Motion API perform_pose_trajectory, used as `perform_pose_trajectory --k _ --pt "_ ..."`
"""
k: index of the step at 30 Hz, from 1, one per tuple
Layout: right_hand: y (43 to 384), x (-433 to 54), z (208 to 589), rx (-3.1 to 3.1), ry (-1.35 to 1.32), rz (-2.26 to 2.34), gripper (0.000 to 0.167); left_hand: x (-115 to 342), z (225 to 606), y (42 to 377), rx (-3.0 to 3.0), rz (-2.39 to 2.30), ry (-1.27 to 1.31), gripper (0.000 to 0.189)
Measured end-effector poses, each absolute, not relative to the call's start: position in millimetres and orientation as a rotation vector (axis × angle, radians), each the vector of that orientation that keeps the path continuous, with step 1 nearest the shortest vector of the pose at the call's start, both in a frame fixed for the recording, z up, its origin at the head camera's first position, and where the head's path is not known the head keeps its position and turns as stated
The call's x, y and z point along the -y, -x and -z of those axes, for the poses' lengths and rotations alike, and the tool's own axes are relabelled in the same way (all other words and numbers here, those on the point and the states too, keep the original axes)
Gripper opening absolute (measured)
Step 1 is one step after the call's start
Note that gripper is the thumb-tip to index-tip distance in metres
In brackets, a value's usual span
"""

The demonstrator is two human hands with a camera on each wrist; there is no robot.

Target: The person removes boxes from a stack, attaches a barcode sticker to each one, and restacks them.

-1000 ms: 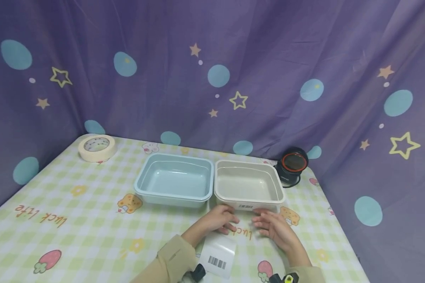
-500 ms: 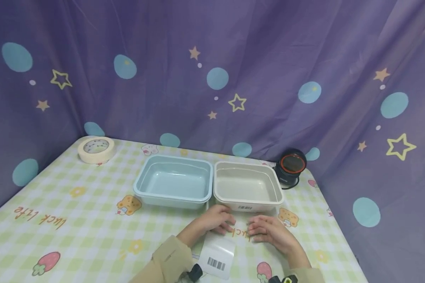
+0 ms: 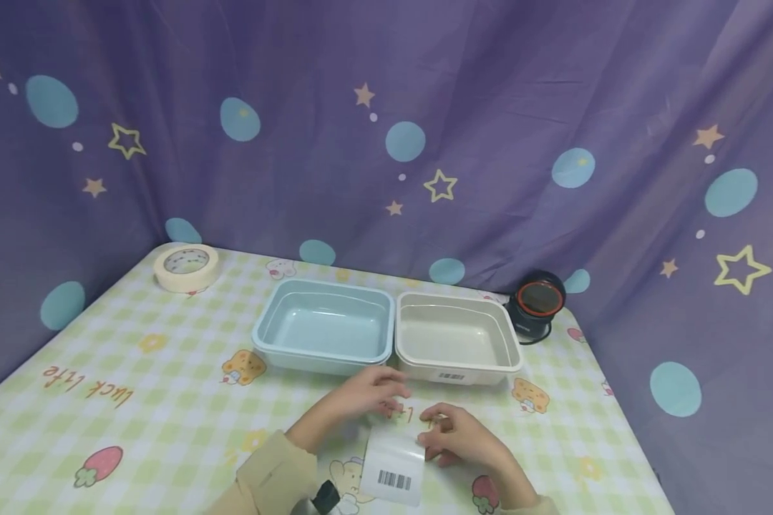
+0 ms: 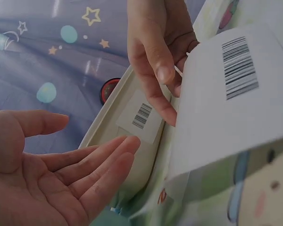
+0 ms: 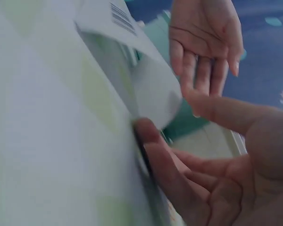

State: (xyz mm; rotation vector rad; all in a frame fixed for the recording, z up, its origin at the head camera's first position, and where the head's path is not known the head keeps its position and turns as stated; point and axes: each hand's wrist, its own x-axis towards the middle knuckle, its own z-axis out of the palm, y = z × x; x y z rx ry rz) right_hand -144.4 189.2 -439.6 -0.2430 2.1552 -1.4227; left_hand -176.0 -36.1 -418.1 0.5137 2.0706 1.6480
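A white glossy sheet with a barcode [image 3: 393, 465] lies on the table in the head view, curling up off the cloth in the left wrist view. My left hand [image 3: 361, 392] hovers beyond its upper left corner, fingers loosely spread and holding nothing. At the sheet's right edge is my right hand [image 3: 464, 438], thumb and fingers loosely bent beside it. In the right wrist view its fingertips [image 5: 148, 134] come close to the curled sheet [image 5: 155, 87]; whether they touch it is unclear. Behind the hands stands a beige plastic bin [image 3: 457, 372] bearing a small barcode label [image 4: 140, 115].
A light blue bin [image 3: 325, 361] adjoins the beige one on the left. A roll of masking tape [image 3: 167, 275] sits at the back left. The black device with an orange-ringed round face [image 3: 541, 299] stands at the back right. A purple curtain [image 3: 335, 164] hangs behind the table.
My right hand has moved from near the beige bin's front down and left to the sheet's right edge. My left hand has shifted slightly left. The bins look unmoved.
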Motion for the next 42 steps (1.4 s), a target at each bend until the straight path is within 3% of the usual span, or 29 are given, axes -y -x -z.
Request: perform_pose_trajectory --k 11,24,42 --pt "142 -171 443 -2.193 0.273 1.563 0.039 57 416 163 -2.136 -1.674 -0.633 0.042" --pt "157 -186 393 -2.143 0.435 1.877 0.040 75 403 141 -2.137 -1.844 -0.547 0.049" --pt "165 -170 380 -2.278 0.035 2.194 0.037 74 406 142 -2.004 -1.913 -0.588 0.027"
